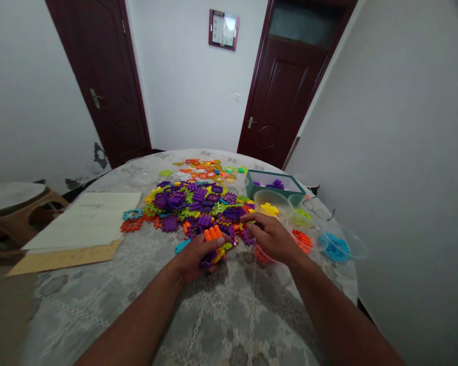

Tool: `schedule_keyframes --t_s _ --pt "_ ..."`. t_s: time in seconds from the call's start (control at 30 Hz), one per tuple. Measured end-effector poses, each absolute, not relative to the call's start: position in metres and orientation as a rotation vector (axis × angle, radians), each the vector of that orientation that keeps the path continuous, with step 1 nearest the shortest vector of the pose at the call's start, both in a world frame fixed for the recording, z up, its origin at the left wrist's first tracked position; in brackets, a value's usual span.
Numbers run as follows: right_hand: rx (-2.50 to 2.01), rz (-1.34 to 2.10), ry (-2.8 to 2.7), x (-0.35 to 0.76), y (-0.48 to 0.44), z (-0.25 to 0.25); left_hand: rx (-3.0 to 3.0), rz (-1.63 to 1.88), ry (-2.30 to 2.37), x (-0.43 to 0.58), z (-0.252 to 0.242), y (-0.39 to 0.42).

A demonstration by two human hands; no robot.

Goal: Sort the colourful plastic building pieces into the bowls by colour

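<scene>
While the left hand (194, 259) closes around orange-and-purple interlocking plastic pieces (213, 235), how do they handle?

Light and stiff; grip them by their edges. The right hand (270, 236) hangs half-open, seemingly empty, over the toy pile (175, 201), with the teal box (259, 175) beyond.

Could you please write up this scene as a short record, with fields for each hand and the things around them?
View: head camera, looking down at a round table
Left hand: grips orange and purple interlocking plastic pieces
Right hand: fingers extended over the heap, nearest purple pieces
Nearby: multicoloured interlocking pieces in a heap, teal box holding purple pieces, clear bowl of yellow pieces
Rest: paper sheet, eyeglasses, wall clock
</scene>
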State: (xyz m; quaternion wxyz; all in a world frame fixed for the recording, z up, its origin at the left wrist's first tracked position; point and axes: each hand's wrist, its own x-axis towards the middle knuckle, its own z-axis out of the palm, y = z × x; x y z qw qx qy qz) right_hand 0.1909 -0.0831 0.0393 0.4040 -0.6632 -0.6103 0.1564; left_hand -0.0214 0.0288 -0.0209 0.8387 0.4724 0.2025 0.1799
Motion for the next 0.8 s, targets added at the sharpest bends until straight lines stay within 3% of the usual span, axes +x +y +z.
schedule_keyframes --t_s 0.37,0.53,0.8 --pt "-1.561 0.506 -1.757 0.145 -0.072 0.031 1.103 0.164 0.303 -0.026 -0.030 0.032" --pt "-1.553 0.748 -1.513 0.150 -0.082 0.030 1.122 0.125 0.296 -0.026 -0.026 0.031" --pt "-1.539 0.478 -1.125 0.211 -0.121 0.046 1.095 0.136 0.446 -0.025 -0.021 0.036"
